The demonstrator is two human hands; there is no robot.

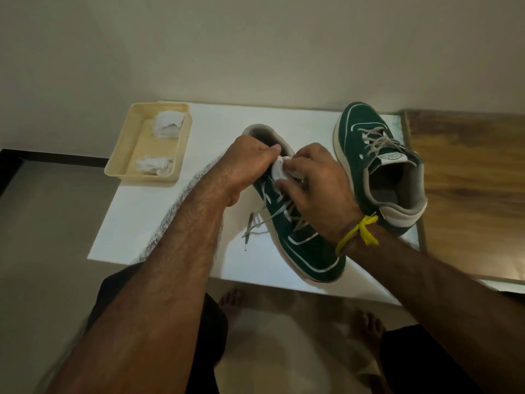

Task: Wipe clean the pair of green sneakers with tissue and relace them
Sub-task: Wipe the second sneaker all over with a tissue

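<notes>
Head view. Near green sneaker (306,251) lies on the white table (176,223), toe toward the person, laces (257,223) loose and trailing off its left side. Left hand (250,163) curled at the shoe's collar, gripping the tongue area; exact hold is hard to make out. Right hand (315,189) pinches a wad of white tissue (279,170) against the upper. Yellow thread (358,233) on the right wrist. Second sneaker (377,155) stands just beside, laced, heel nearest. Cream tray (125,163) at the table's far left holds crumpled tissues (167,125).
</notes>
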